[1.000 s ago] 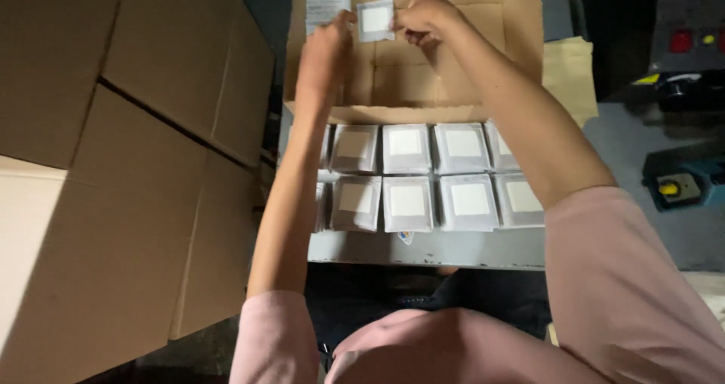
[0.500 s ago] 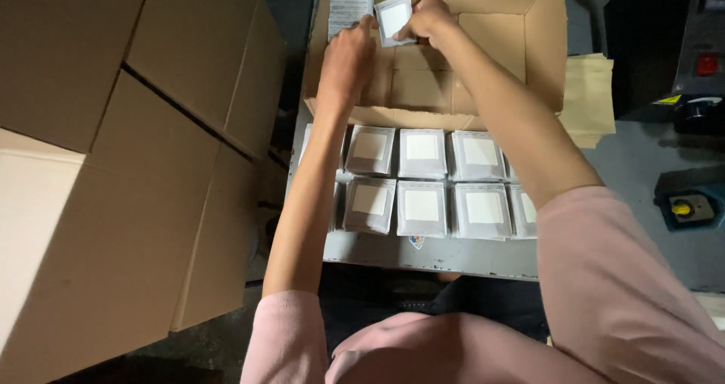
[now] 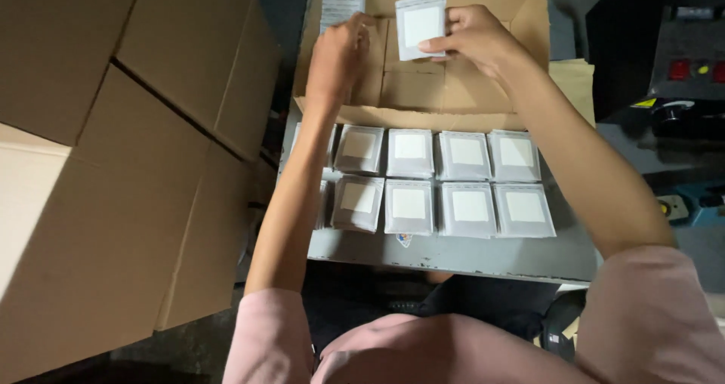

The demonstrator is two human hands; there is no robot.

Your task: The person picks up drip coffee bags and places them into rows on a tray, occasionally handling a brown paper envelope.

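Compared with a second ago, both hands sit higher over the open cardboard box (image 3: pixel 453 89) at upper centre, right hand (image 3: pixel 472 40) pinching the grey packet (image 3: pixel 420 23) loosely enough to drop, left hand (image 3: pixel 336 55) curled, grip unclear.

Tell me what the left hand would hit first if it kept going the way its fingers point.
The left hand points away from the person, into the open cardboard box. Straight on, it would probably first meet the stack of white leaflets at the box's far-left corner, though depth is unclear.
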